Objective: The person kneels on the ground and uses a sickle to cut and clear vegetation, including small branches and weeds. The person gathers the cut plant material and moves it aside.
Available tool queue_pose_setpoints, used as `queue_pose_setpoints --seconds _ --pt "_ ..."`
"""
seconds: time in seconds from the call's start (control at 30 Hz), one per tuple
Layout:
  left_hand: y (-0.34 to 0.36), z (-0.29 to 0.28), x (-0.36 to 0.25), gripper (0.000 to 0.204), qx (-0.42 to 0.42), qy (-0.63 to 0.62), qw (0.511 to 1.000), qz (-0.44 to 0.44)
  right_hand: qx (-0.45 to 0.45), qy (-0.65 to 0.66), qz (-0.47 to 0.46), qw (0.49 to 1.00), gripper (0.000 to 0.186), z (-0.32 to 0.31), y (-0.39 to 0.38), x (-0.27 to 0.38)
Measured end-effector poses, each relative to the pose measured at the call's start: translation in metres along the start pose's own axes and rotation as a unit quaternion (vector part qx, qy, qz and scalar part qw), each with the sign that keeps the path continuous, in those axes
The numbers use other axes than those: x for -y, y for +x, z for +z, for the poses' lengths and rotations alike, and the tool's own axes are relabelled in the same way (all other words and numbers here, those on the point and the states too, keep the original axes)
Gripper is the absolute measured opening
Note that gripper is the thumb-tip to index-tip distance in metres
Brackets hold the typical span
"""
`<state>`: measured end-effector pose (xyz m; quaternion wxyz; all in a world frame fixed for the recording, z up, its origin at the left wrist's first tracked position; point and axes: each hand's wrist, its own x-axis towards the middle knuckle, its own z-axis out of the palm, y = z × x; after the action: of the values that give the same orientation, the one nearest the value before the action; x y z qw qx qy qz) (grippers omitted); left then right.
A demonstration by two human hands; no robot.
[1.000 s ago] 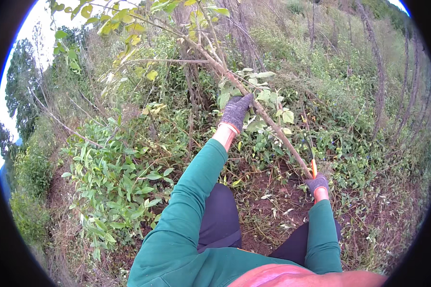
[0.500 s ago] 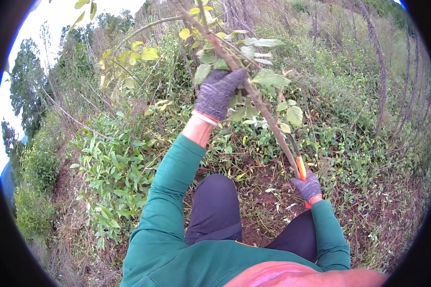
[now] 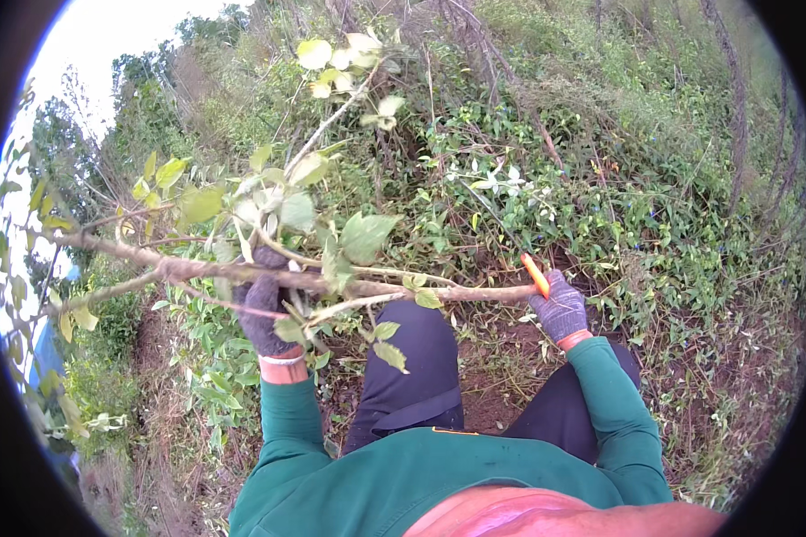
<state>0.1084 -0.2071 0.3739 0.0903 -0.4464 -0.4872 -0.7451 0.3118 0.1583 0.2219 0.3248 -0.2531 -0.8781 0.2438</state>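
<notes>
The branch (image 3: 372, 288) has swung down from eleven o'clock, its leafy end (image 3: 72, 239) now at nine, left hand (image 3: 264, 313) with its grip around it, right hand (image 3: 561, 307) clasping its bare end (image 3: 515, 294) and an orange handle (image 3: 535, 274).

I count one person: two hands, left hand (image 3: 261, 328) and right hand (image 3: 561, 308). Two dark gloves (image 3: 258, 338), one per hand. Two green sleeves (image 3: 613, 387). Two dark trouser legs (image 3: 414, 365). One long branch (image 3: 210, 271). One orange handle (image 3: 535, 276). Leaves (image 3: 367, 238) on branch: dozens, too many for me to number exactly. Bare stalks (image 3: 735, 107) behind: several, exact count unclear.
</notes>
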Motion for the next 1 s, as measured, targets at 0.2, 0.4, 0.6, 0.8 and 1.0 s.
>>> queue_pose_setpoints --seconds 0.2,0.4,0.6,0.8,1.0 --pt "-0.010 -0.021 -0.023 0.041 -0.130 -0.021 0.991 -0.037 -0.045 0.076 -0.003 0.996 0.029 0.008 0.029 0.037" --pt "-0.024 0.012 -0.005 0.029 -0.055 -0.009 0.998 -0.010 -0.073 0.074 0.059 0.993 0.033 -0.009 0.027 0.018" --pt "-0.023 0.023 0.005 0.040 -0.068 -0.190 0.976 -0.079 -0.129 0.045 0.029 0.990 0.034 -0.046 0.034 0.006" --pt "-0.055 0.009 0.023 0.040 0.010 0.065 0.991 -0.115 -0.142 -0.018 -0.013 0.990 0.035 -0.081 0.062 0.036" --pt "-0.130 0.029 -0.007 0.020 0.176 0.343 0.860 -0.334 -0.173 -0.050 -0.170 0.969 0.034 -0.072 0.083 0.083"
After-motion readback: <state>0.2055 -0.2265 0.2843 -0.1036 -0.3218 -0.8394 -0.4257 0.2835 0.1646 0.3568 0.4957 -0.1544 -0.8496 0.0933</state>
